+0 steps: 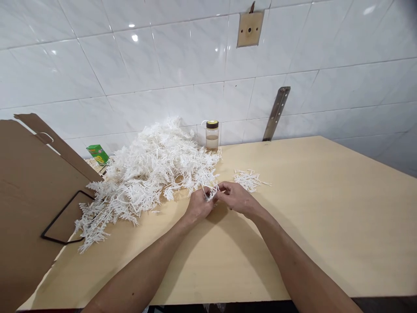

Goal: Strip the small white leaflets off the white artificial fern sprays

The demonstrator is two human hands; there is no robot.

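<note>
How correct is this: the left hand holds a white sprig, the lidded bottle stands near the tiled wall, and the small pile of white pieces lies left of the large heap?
One part is wrong: the head view shows the small pile of white pieces lying right of the large heap, not left. The rest stands.

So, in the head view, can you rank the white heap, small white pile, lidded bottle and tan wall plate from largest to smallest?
1. White heap
2. Tan wall plate
3. Small white pile and lidded bottle: too close to rank; the pile looks wider, the bottle taller.
</note>
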